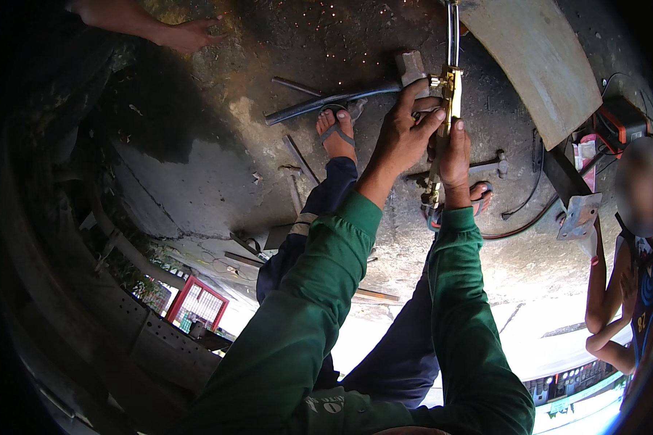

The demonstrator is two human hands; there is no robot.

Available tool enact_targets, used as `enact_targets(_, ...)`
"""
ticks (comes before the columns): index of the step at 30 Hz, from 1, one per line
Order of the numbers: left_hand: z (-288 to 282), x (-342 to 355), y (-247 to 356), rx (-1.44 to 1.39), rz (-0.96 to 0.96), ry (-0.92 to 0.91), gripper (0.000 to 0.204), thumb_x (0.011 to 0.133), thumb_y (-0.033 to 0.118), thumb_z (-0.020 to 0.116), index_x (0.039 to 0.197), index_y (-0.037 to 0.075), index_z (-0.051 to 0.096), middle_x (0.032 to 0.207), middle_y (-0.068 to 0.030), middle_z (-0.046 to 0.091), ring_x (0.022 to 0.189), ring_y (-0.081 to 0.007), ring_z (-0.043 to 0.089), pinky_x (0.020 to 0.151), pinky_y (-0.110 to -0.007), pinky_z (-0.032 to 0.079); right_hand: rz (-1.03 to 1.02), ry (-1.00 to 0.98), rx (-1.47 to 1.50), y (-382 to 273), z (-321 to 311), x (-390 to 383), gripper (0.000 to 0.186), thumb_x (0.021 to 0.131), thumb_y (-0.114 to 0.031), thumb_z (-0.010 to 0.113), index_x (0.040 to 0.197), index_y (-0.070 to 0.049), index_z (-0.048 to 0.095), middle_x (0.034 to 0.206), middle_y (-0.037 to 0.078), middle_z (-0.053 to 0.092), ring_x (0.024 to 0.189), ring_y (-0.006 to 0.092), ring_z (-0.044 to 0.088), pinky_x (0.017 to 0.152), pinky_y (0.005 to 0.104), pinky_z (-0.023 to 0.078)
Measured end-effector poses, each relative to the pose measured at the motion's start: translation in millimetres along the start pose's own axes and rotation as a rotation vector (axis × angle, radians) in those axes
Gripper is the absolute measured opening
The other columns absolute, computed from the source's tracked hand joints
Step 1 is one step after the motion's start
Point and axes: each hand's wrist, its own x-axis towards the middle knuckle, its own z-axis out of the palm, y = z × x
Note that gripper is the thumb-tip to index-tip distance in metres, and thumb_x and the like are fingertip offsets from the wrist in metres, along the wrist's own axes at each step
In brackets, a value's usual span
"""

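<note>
A brass cutting torch (453, 94) with long metal tubes is held out in front of me, its tube end running past the top edge. My right hand (455, 156) is closed round the torch's handle, thumb pointing forward along it. Just left of it, my left hand (406, 134) is closed at the torch's side, thumb and fingers at the brass fittings and valve. Hose connections (432, 192) show at the near end, and a hose (500, 233) trails off to the right. Beyond my left hand lies a sledgehammer (412, 67) with a long dark handle.
Small orange sparks dot the floor at the top. Another person's hand (189, 35) reaches in at top left. A curved metal plate (533, 65) lies at upper right, near a red and black machine (622, 119). A smaller hammer (497, 165) rests by my right foot; a seated person (631, 290) is at right.
</note>
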Motion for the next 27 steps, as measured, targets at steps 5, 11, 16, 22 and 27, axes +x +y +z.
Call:
enact_targets(5,0,-2,4,-0.053,-0.071,-0.016,0.053,0.101,0.018,0.065,0.149,0.010,0.044,0.121,-0.0091,0.072,0.114,-0.0158,0.064,0.092,-0.030,0.051,-0.008,-0.011,-0.040,1,-5,2,0.058,0.107,-0.059,0.039,0.103,-0.005,0.058,0.069,0.001,0.055,0.053,0.0091,0.050,0.046,0.0256,0.040)
enact_targets(11,0,-2,5,-0.027,-0.023,-0.015,0.054,0.101,0.019,0.065,0.150,0.011,0.043,0.125,-0.0105,0.071,0.117,-0.0163,0.063,0.096,-0.031,0.050,-0.013,0.008,-0.032,-6,0,2,0.057,0.107,-0.058,0.039,0.103,-0.005,0.058,0.070,0.001,0.055,0.052,0.0091,0.049,0.045,0.0258,0.039)
enact_targets(16,0,0,-2,-0.034,0.003,-0.014,0.058,0.100,0.019,0.067,0.152,0.010,0.042,0.124,-0.0113,0.072,0.113,-0.0201,0.067,0.093,-0.034,0.053,-0.015,0.004,-0.027,-1,-2,2,0.057,0.107,-0.058,0.039,0.104,-0.005,0.058,0.070,0.001,0.055,0.052,0.0092,0.049,0.045,0.0258,0.039)
enact_targets(22,-1,-1,6,-0.002,-0.031,-0.014,0.060,0.100,0.018,0.068,0.153,0.010,0.041,0.123,-0.0113,0.073,0.109,-0.0217,0.070,0.090,-0.035,0.056,-0.008,0.013,-0.014,-5,1,2,0.058,0.106,-0.059,0.041,0.105,-0.005,0.059,0.070,0.002,0.055,0.052,0.0091,0.049,0.045,0.0255,0.039)
enact_targets(27,0,0,0,0.003,0.024,-0.004,0.058,0.099,0.017,0.068,0.151,0.010,0.042,0.123,-0.0109,0.073,0.112,-0.0204,0.068,0.091,-0.034,0.054,-0.006,0.013,-0.015,-9,2,-1,0.058,0.105,-0.061,0.042,0.104,-0.005,0.058,0.069,0.002,0.055,0.052,0.0090,0.049,0.044,0.0253,0.039)
